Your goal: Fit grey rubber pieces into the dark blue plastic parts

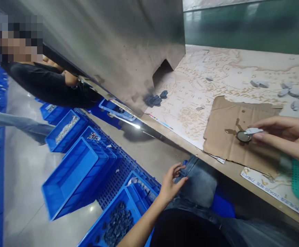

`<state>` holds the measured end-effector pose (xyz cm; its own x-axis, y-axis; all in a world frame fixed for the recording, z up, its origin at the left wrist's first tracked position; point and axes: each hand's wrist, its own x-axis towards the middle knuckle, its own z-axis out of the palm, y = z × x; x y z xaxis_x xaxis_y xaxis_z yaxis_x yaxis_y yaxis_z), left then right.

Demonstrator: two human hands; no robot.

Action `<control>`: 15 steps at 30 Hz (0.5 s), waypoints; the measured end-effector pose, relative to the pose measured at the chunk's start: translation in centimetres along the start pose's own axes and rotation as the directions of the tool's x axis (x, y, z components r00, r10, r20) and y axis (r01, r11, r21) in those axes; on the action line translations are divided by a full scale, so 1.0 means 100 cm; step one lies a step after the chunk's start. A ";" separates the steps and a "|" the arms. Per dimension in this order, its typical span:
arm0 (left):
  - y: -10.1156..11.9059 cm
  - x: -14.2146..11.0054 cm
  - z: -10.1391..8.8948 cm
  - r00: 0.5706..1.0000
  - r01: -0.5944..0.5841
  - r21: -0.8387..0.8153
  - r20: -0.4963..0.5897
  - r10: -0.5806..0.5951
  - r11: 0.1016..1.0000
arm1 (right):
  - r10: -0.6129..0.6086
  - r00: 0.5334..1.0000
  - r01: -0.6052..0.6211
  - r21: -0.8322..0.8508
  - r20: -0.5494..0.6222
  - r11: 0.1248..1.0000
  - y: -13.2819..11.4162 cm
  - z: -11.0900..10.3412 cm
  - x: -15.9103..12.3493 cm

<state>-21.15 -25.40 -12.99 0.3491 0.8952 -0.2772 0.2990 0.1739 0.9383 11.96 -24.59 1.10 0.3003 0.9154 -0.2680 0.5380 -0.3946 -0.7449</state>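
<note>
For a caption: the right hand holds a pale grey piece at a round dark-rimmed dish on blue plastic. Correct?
No: the head view shows the round dark-rimmed dish on a brown cardboard sheet. The right hand does hold the pale grey piece there.

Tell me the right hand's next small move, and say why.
Probably dip the pale piece slightly into the small round dish: the right hand pinches it with its free end at the dish, and dark, wet-looking spots mark the cardboard around. Whether it already touches the contents, I can't tell.
</note>
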 end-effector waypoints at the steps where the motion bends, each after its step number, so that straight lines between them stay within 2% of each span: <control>1: 0.013 0.003 0.001 0.998 -0.067 -0.053 -0.001 0.067 0.996 | 0.000 1.000 0.000 -0.002 0.007 1.000 -0.005 -0.002 -0.001; 4: 0.053 0.020 0.013 0.946 -0.322 -0.250 -0.049 0.320 0.913 | -0.055 0.998 0.057 -0.047 0.032 0.997 -0.013 -0.006 -0.005; 6: 0.077 0.037 0.025 0.901 -0.425 -0.368 -0.079 0.428 0.827 | -0.103 0.994 0.104 -0.056 0.025 0.993 -0.015 -0.007 -0.009; 8: 0.098 0.057 0.038 0.888 -0.434 -0.439 -0.062 0.455 0.787 | -0.106 0.994 0.106 -0.037 0.012 0.994 -0.015 -0.007 -0.014; 11: 0.124 0.087 0.053 0.893 -0.404 -0.436 0.004 0.451 0.804 | -0.073 0.997 0.072 0.040 0.025 0.997 -0.017 -0.006 -0.019; 13: 0.135 0.102 0.059 0.885 -0.393 -0.423 0.065 0.460 0.816 | -0.090 0.996 0.089 0.036 0.029 0.995 -0.018 -0.007 -0.020; 15: 0.137 0.112 0.064 0.871 -0.368 -0.451 0.138 0.471 0.813 | -0.118 0.992 0.120 -0.049 0.048 0.991 -0.015 -0.008 -0.019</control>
<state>-7.47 -15.64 -4.52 0.5673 0.8054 0.1716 -0.2855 -0.0031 0.9584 11.17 -25.81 3.25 0.1963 0.9584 -0.2073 0.6085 -0.2849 -0.7407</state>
